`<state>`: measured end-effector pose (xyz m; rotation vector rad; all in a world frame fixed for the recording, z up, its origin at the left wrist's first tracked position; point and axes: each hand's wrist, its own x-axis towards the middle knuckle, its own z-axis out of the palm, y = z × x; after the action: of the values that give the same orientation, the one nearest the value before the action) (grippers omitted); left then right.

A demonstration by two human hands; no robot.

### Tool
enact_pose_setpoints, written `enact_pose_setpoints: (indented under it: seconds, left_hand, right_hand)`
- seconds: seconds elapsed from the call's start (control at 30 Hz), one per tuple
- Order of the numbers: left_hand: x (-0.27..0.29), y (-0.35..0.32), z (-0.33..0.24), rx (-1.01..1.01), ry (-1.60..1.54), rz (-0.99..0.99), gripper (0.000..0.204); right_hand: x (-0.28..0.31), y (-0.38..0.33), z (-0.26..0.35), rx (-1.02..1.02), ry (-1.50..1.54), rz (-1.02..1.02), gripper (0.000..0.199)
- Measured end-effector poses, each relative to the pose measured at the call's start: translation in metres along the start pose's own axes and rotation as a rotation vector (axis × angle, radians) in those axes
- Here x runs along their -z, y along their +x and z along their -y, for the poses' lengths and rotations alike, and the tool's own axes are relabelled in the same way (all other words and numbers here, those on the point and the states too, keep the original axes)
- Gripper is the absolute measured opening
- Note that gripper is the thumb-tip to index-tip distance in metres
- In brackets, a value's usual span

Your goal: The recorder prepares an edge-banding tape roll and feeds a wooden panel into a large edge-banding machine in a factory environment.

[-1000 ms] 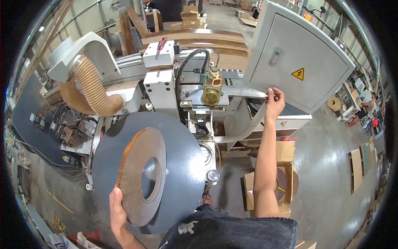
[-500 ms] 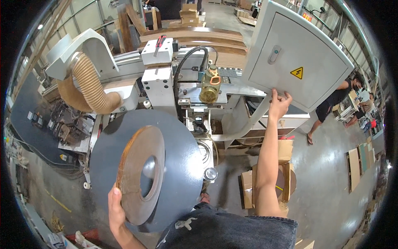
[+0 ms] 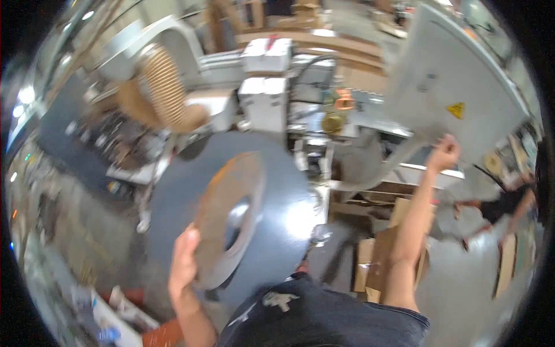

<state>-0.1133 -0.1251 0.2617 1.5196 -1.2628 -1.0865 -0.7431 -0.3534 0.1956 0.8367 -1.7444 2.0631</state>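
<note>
My left hand (image 3: 184,263) grips the near left rim of a roll of edge banding (image 3: 215,228), a flat brown-grey coil with an open core. The roll is tilted up over a large round dark grey plate (image 3: 286,173). Out to the right, my right hand (image 3: 444,155) is at the lower edge of a pale grey control box (image 3: 483,87) with a yellow warning triangle. Its fingers are smeared by motion, and whether they touch the box cannot be made out.
Behind the plate stand white machine blocks (image 3: 263,95) and a ribbed tan hose (image 3: 163,87). A clear yellowish bowl (image 3: 332,122) hangs at the machine's middle. Open cardboard boxes (image 3: 381,260) sit on the floor below my right arm. Another person (image 3: 506,202) is at the far right.
The whole view has swung, so the scene sits further right and blurs. My left hand still has the roll; my right hand stays by the control box's lower edge.
</note>
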Motion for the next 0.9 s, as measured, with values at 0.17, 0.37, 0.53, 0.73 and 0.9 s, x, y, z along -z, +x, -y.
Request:
enact_pose_setpoints:
  seconds: [0.17, 0.37, 0.53, 0.73, 0.9]
  left_hand:
    - [-0.009, 0.011, -0.003, -0.012, -0.226, 0.129, 0.058]
    - [-0.006, -0.001, 0.003, -0.036, -0.27, 0.138, 0.057]
    - [0.0, -0.004, 0.008, -0.039, -0.257, 0.134, 0.058]
    - [0.009, -0.004, 0.01, -0.025, -0.271, 0.122, 0.059]
    - [0.027, 0.004, 0.026, 0.013, -0.344, 0.094, 0.059]
  right_hand:
    - [0.006, 0.047, -0.03, 0.007, 0.021, -0.076, 0.031]
    - [-0.001, 0.033, -0.004, -0.211, -0.225, 0.015, 0.047]
    - [0.021, -0.005, 0.047, -0.446, -0.443, -0.029, 0.047]
    - [0.038, -0.16, -0.048, -0.245, -0.022, 0.51, 0.028]
    - [0.052, -0.365, 0.099, -0.249, -0.085, 1.27, 0.012]
